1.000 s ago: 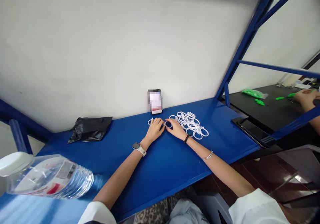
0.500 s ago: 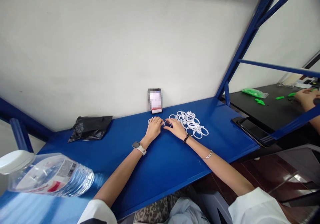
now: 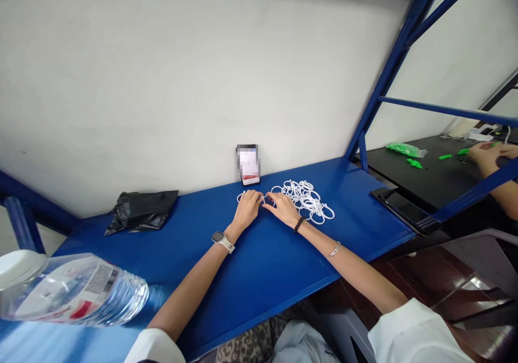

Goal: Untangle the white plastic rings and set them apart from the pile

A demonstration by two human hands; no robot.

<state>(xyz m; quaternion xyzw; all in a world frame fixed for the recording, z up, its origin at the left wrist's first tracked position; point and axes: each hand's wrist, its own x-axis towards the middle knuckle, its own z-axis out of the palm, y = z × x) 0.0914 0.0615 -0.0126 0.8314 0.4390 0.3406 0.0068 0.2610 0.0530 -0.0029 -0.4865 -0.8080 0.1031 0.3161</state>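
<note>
My left hand (image 3: 247,207) is bent over the table with its fingers closed, and part of a thin white ring shows at its far left side. Just to the right, the thumb and fingers of my right hand (image 3: 284,209) curve around a second white ring (image 3: 265,201) between the two hands. Both hands pinch at this ring, though my fingers cover much of it. Beside my right hand lies a loose pile of white rings (image 3: 309,198), some overlapping; whether they are linked is too small to tell.
A phone (image 3: 249,164) leans against the wall behind my hands. On the blue table (image 3: 251,276) lie a black plastic bag (image 3: 141,211) and a large water bottle (image 3: 76,290). A dark phone (image 3: 400,209) rests at the right end. Another person's hands (image 3: 485,155) work near green pieces.
The whole view has shifted slightly, so the table's things sit a little further left. My hands keep nearly the same pose around the white ring.
</note>
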